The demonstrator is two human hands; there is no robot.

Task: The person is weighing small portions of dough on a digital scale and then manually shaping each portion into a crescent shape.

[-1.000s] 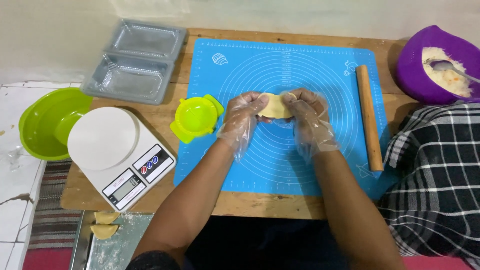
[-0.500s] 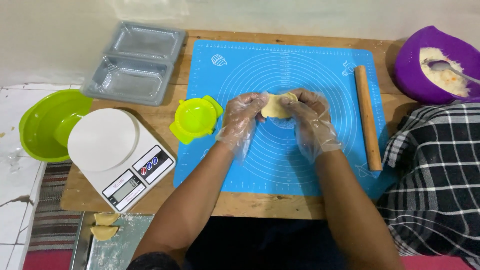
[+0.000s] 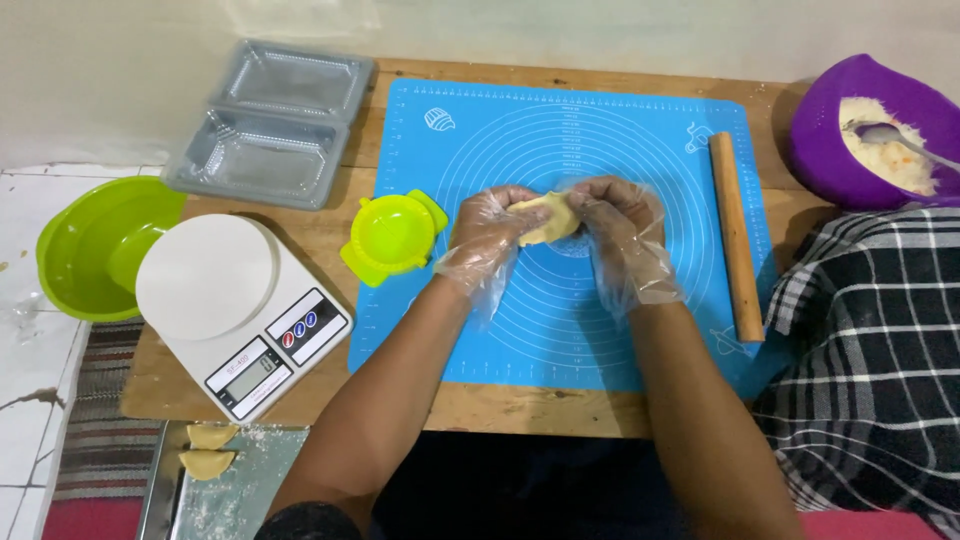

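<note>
Dough piece [image 3: 548,218], soft pale yellow, pinched between both hands in crinkly clear gloves, over smooth blue silicone mat [image 3: 560,330]

Bare blue mat [image 3: 600,340] lies open toward the tabletop's [image 3: 500,408] near edge. The yellow-green press [image 3: 392,238] blocks the left side, the rolling pin [image 3: 735,235] the right, the scale [image 3: 235,310] the near-left corner.

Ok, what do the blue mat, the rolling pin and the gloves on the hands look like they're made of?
Blue mat: looks like silicone, matte and flexible, lying flat with printed guide rings. Rolling pin: wood, plain unvarnished brown with visible grain tone. Gloves on the left hand and right hand: thin clear plastic film, loose and wrinkled, glossy. They hold a pale piece of dough.
</note>
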